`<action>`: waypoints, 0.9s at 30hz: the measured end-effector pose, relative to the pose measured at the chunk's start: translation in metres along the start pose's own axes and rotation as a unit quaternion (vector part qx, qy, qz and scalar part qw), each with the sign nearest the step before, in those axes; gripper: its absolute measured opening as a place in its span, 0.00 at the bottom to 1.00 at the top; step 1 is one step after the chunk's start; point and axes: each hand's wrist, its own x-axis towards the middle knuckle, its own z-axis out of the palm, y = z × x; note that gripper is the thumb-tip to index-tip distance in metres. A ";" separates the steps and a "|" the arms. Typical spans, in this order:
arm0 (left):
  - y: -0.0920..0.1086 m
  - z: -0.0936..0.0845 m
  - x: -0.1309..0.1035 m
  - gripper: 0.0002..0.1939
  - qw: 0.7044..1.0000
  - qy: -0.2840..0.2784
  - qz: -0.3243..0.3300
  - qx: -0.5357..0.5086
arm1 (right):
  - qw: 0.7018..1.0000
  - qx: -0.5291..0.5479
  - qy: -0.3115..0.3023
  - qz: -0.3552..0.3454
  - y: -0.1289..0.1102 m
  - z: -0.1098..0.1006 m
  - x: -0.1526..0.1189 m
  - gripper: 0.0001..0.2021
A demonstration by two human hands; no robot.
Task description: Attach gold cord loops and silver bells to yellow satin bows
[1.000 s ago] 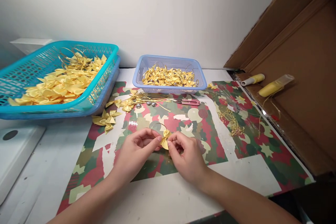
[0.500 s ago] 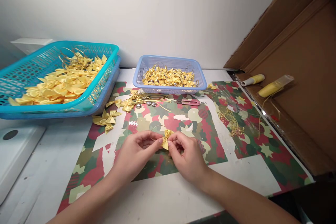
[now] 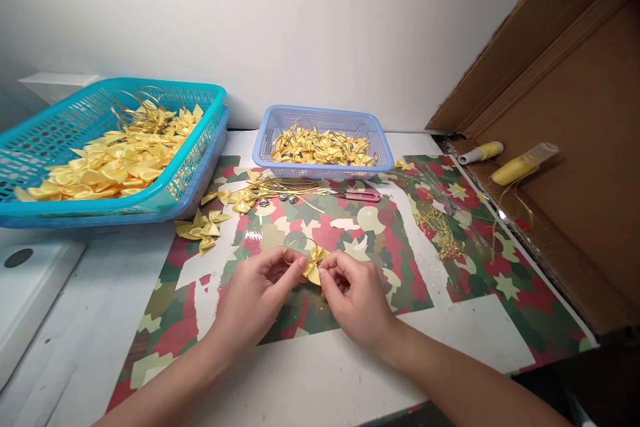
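Observation:
A yellow ribbon bow (image 3: 313, 267) with a thin gold wire loop (image 3: 301, 240) is held between both hands over the patterned mat (image 3: 320, 320). My left hand (image 3: 267, 287) pinches the bow's left side, thumb and forefinger together, its other fingers curled. At the bow's right edge my right hand (image 3: 353, 290) pinches with thumb and fingertips. Beyond the hands lie loose yellow bows (image 3: 203, 230), gold wires (image 3: 295, 187), small silver bells (image 3: 284, 198) and a pink-handled snipper (image 3: 363, 195).
A turquoise basket (image 3: 100, 207) full of yellow bows stands at the left, stacked on a blue one. At the back is a lilac basket (image 3: 323, 170) of bows with wires. Gold strings (image 3: 443, 233) lie right; yellow-wound tubes (image 3: 523, 165) sit by the cardboard (image 3: 565, 147).
My left hand has shifted slightly left, and the bow and wire loop have moved and tilted a little left with it. My right hand has hardly moved.

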 end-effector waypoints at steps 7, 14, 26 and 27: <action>0.000 0.000 -0.001 0.14 1.000 0.002 -0.001 -0.002 | 1.000 -0.002 0.011 0.001 0.000 0.001 0.000 0.08; -0.001 0.003 -0.001 0.14 1.000 -0.006 0.001 0.013 | 1.000 0.002 0.016 0.007 0.000 0.001 -0.001 0.08; -0.003 0.007 -0.003 0.11 0.996 0.028 0.066 0.055 | 0.999 0.048 0.020 0.002 0.003 0.004 -0.001 0.07; -0.002 0.007 -0.003 0.11 0.998 0.020 0.048 0.025 | 0.998 0.051 0.023 -0.004 0.003 0.004 -0.001 0.07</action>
